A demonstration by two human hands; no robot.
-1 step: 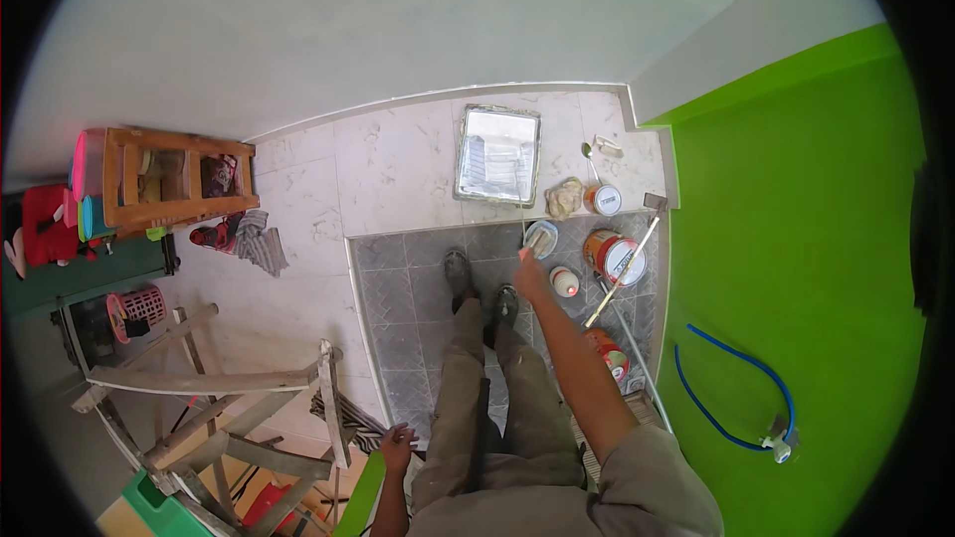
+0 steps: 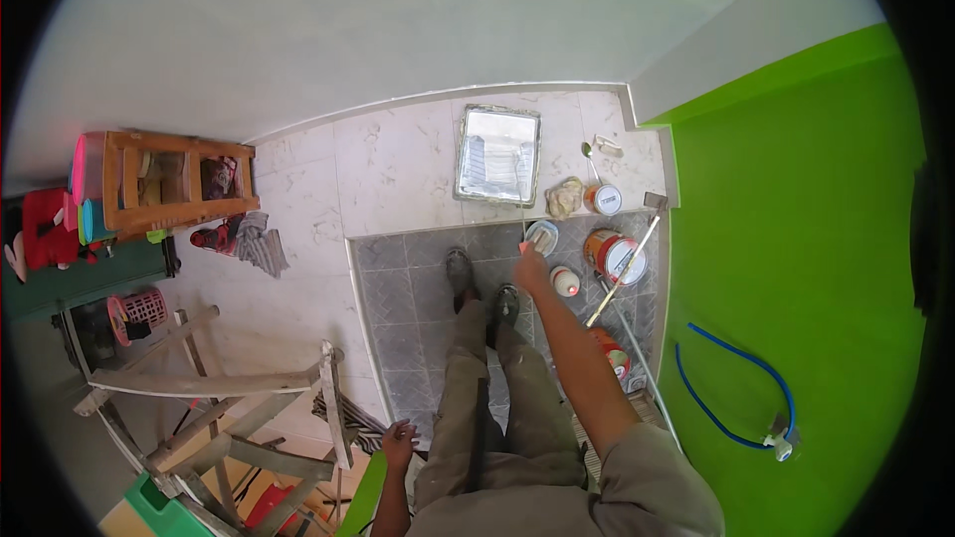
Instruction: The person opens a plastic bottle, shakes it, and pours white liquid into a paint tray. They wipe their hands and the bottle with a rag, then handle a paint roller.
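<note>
My right arm reaches down and forward, and my right hand (image 2: 532, 268) is closed on a small tool with an orange-pink part (image 2: 525, 249); its exact kind is too small to tell. That hand is at the near rim of a small round tub (image 2: 542, 235) with whitish and brownish contents, on the grey tiles. Beside it stands a white bottle (image 2: 565, 281) with a red-orange top. My left hand (image 2: 400, 444) hangs low by my left leg, fingers loosely curled and apart, holding nothing I can see.
Ahead lie a paint tray (image 2: 497, 154), a crumpled cloth (image 2: 564, 197) and a small can (image 2: 603, 200). To the right stand a large paint bucket (image 2: 615, 257), a long pole (image 2: 624, 273) and a green wall (image 2: 796, 239) with a blue hose (image 2: 748, 363). A wooden trestle (image 2: 214, 380) stands left.
</note>
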